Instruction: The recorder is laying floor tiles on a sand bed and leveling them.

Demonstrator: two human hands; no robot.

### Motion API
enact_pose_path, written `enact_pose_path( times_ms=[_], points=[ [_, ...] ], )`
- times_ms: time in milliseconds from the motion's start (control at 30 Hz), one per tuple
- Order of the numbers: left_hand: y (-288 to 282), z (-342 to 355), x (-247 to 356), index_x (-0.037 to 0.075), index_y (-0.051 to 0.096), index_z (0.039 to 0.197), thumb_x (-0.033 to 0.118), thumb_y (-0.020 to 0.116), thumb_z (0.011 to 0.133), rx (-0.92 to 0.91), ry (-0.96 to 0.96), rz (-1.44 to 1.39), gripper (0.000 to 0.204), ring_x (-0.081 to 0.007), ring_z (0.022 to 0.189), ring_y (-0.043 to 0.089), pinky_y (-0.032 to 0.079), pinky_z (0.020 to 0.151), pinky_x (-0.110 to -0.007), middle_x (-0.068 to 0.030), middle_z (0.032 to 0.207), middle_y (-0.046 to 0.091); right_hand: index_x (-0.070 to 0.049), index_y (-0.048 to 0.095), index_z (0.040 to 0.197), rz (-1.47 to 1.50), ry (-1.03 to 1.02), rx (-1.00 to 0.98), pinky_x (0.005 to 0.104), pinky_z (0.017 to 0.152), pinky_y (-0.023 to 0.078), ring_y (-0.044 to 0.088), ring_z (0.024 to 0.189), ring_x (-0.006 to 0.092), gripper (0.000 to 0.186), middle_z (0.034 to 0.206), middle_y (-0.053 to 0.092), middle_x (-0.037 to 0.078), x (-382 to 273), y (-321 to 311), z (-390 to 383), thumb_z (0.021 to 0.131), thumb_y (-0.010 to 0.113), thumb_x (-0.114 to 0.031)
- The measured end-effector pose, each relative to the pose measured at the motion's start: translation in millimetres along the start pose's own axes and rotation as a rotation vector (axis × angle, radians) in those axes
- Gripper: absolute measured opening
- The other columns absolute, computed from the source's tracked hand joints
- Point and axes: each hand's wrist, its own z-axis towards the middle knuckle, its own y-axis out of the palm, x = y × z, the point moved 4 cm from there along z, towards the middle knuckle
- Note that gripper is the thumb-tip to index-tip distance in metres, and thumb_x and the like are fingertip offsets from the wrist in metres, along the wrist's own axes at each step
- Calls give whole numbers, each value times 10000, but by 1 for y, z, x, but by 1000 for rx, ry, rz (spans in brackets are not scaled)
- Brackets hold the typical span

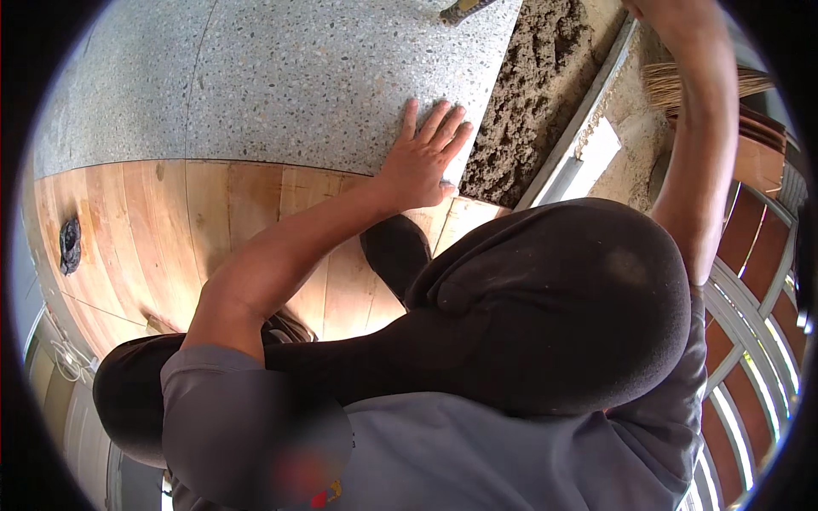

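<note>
My left hand (424, 160) lies flat with its fingers spread on the grey speckled terrazzo slab (298, 81), close to the slab's right edge. Beside that edge runs a strip of rough, damp-looking brown mortar (524, 102). My right arm stretches to the far right, where my right hand (652, 7) is cut off by the picture's edge. It is by the far end of a long narrow pale bar (579, 115) bordering the mortar; its fingers and anything in them are hidden. A dark and yellow handle-like object (464, 10) rests on the slab at the top.
Wood-look flooring (141, 209) meets the slab's near edge under my bent legs. A crumpled black object (70, 245) lies at far left. Toward the right are straw broom bristles (669, 85), a brown stacked object (758, 145) and a slatted brown-and-grey barrier (724, 341).
</note>
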Motion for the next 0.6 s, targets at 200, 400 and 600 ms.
enact_pose_path(
  times_ms=[200,400,600],
  points=[
    [-1,-1,0,45,411,1615,496,828,775,39,8,-1,1041,-380,1620,192,48,1269,-742,-187,1722,302,15,672,1401,78,-58,-87,241,483,451,600,566,92,454,888,774,98,-7,12,-20,955,726,-51],
    [0,-1,-1,99,359,1658,553,829,783,-23,-17,44,1092,-361,1623,182,70,1272,-723,-146,1745,268,5,682,1389,-112,-127,25,244,484,507,628,573,112,454,987,785,124,-10,12,-51,944,747,-57],
    [11,-2,-3,127,361,1664,586,785,822,-2,-10,154,1049,-341,1624,209,88,1269,-715,-112,1744,297,-16,718,1342,63,-257,12,309,696,616,728,795,170,438,1066,783,131,2,16,-63,919,798,-96]
  ],
)
